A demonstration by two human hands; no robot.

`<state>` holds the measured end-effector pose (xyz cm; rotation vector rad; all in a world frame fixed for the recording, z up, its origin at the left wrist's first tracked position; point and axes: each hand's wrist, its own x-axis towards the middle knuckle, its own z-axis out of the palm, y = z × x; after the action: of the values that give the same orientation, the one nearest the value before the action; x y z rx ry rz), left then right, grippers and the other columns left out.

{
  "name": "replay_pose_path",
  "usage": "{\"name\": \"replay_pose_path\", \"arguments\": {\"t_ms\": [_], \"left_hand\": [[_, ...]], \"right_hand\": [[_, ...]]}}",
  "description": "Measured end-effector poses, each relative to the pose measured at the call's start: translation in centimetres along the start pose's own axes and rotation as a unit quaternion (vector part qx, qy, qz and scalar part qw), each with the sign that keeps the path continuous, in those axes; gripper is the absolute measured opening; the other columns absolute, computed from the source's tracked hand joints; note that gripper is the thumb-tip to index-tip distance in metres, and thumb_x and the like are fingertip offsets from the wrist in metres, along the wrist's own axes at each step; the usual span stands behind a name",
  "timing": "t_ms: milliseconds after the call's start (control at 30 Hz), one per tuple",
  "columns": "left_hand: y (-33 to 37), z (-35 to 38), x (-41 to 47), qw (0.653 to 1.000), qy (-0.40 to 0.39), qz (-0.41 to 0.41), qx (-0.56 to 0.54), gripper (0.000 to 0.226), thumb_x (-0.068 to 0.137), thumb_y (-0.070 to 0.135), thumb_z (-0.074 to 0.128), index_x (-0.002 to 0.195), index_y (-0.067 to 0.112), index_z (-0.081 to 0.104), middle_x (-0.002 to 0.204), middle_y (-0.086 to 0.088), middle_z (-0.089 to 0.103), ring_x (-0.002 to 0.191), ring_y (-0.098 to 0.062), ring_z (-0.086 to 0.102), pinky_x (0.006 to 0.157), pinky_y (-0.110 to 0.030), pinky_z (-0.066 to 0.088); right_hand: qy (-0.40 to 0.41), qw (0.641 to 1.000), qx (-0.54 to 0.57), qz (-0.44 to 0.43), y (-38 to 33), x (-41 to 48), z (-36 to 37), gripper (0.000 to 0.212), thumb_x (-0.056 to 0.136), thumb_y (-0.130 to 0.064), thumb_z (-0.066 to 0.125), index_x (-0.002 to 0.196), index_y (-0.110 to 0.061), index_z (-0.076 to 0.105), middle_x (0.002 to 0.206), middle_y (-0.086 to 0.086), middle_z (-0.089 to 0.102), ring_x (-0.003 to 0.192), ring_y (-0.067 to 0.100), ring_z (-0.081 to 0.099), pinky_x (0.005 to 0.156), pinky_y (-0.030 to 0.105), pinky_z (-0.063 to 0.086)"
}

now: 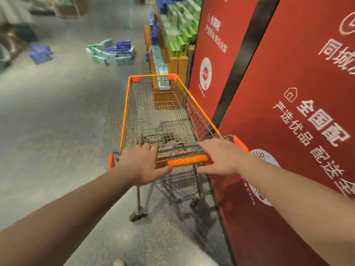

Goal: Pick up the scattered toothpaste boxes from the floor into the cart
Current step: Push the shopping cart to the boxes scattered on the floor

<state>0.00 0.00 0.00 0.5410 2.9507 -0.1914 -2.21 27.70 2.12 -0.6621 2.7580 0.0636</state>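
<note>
Laid flat on the cart point(123, 112) handle point(184, 161): left hand point(142, 164) and right hand point(221, 156), fingers straight, clasping nothing. Boxes point(110, 53) heaped on the floor point(57, 116) well ahead-left of the cart. Clasp firmly, steer left, stop just beside them.

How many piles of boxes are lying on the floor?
2: a green-and-blue pile ahead of the cart, a blue pile farther left. Blur may hide more.

Premises were a retail shop: a wire shopping cart point(124, 112) stood on a speckled aisle floor point(57, 116) beside wooden shelves point(182, 67) stocked with boxed goods point(180, 38); red printed promotional panels point(284, 77) lined the right.
</note>
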Motion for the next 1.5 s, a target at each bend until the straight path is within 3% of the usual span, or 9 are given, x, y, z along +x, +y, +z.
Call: {"name": "replay_pose_path", "arguments": {"t_ms": [200, 467, 567, 633, 733, 867, 1067, 1233, 1500], "left_hand": [[2.3, 4.3, -0.4, 0.999, -0.015, -0.038, 0.003, 0.104, 0.070, 0.097, 0.006, 0.128, 0.021, 0.047, 0.125, -0.003, 0.059, 0.109, -0.027, 0.062, 0.086, -0.045, 0.049], [-1.1, 6.2, 1.1, 0.991, -0.062, -0.117, -0.021, 0.069, 0.078, 0.087, 0.042, 0.109, 0.027, 0.056, 0.106, 0.003, 0.062, 0.094, -0.020, 0.064, 0.073, -0.038, 0.042], [-0.9, 6.4, 1.4, 0.987, -0.072, -0.138, -0.043, 0.059, 0.080, 0.084, 0.046, 0.081, 0.027, 0.060, 0.079, 0.009, 0.062, 0.073, -0.012, 0.062, 0.062, -0.031, 0.042], [-0.9, 6.4, 1.5, 0.984, -0.071, -0.158, -0.041, 0.062, 0.080, 0.084, 0.046, 0.072, 0.024, 0.061, 0.071, 0.009, 0.062, 0.066, -0.010, 0.061, 0.055, -0.028, 0.040], [-1.1, 6.4, 1.5, 0.982, -0.061, -0.175, -0.036, 0.063, 0.080, 0.083, 0.047, 0.068, 0.023, 0.063, 0.068, 0.008, 0.063, 0.063, -0.010, 0.062, 0.055, -0.027, 0.040], [-2.1, 6.6, 1.1, 0.979, -0.066, -0.188, -0.042, 0.061, 0.079, 0.080, 0.048, 0.067, 0.022, 0.064, 0.066, 0.007, 0.063, 0.063, -0.010, 0.062, 0.056, -0.028, 0.045], [-4.0, 6.4, -0.2, 0.970, -0.102, -0.214, -0.047, 0.048, 0.079, 0.069, 0.054, 0.069, 0.023, 0.062, 0.070, 0.007, 0.062, 0.069, -0.012, 0.062, 0.074, -0.033, 0.054], [-6.8, 6.4, 0.1, 0.974, -0.103, -0.204, 0.003, 0.041, 0.077, 0.062, 0.053, 0.068, 0.022, 0.052, 0.073, 0.006, 0.056, 0.072, -0.018, 0.060, 0.070, -0.032, 0.050], [-13.8, 7.3, 1.0, 0.970, -0.076, -0.225, -0.061, 0.039, 0.079, 0.061, 0.060, 0.070, 0.024, 0.058, 0.069, 0.006, 0.059, 0.061, -0.010, 0.056, 0.059, -0.029, 0.045]], "right_hand": [[-0.039, 0.999, -0.009, -0.007, 3.0, 0.9, 3.3, 0.103, 0.078, -0.085, 0.047, 0.159, -0.024, 0.029, 0.154, 0.002, 0.048, 0.139, 0.027, 0.047, 0.109, 0.047, 0.044], [-0.052, 0.998, -0.020, -0.013, 5.6, 4.2, 5.2, 0.084, 0.082, -0.086, 0.046, 0.154, -0.044, 0.034, 0.142, -0.003, 0.059, 0.132, 0.027, 0.054, 0.104, 0.047, 0.044], [-0.055, 0.998, -0.015, 0.004, 5.1, 5.0, 5.9, 0.056, 0.081, -0.082, 0.050, 0.114, -0.040, 0.066, 0.102, -0.011, 0.069, 0.102, 0.018, 0.066, 0.090, 0.040, 0.051], [-0.058, 0.998, -0.015, 0.017, 4.9, 5.5, 6.0, 0.055, 0.081, -0.080, 0.051, 0.085, -0.028, 0.068, 0.081, -0.011, 0.066, 0.078, 0.012, 0.065, 0.073, 0.033, 0.053], [-0.036, 0.998, -0.035, 0.025, 4.5, 6.0, 6.2, 0.056, 0.080, -0.077, 0.053, 0.074, -0.023, 0.068, 0.074, -0.008, 0.065, 0.068, 0.012, 0.063, 0.063, 0.029, 0.051], [-0.027, 0.998, -0.053, 0.029, 3.5, 6.6, 6.0, 0.049, 0.079, -0.068, 0.056, 0.074, -0.020, 0.067, 0.074, -0.005, 0.064, 0.068, 0.015, 0.062, 0.067, 0.031, 0.055], [-0.036, 0.998, -0.042, 0.016, 0.9, 8.3, 5.2, 0.042, 0.079, -0.062, 0.058, 0.075, -0.020, 0.063, 0.076, -0.004, 0.061, 0.075, 0.022, 0.063, 0.071, 0.034, 0.055], [-0.026, 0.999, -0.047, -0.003, -1.4, 11.2, 4.3, 0.041, 0.077, -0.063, 0.057, 0.078, -0.022, 0.062, 0.078, -0.005, 0.056, 0.080, 0.026, 0.062, 0.071, 0.035, 0.052], [-0.014, 0.999, -0.046, -0.024, -5.5, 18.1, 2.1, 0.040, 0.076, -0.061, 0.057, 0.074, -0.021, 0.060, 0.075, -0.005, 0.056, 0.076, 0.024, 0.062, 0.073, 0.035, 0.054]]}}
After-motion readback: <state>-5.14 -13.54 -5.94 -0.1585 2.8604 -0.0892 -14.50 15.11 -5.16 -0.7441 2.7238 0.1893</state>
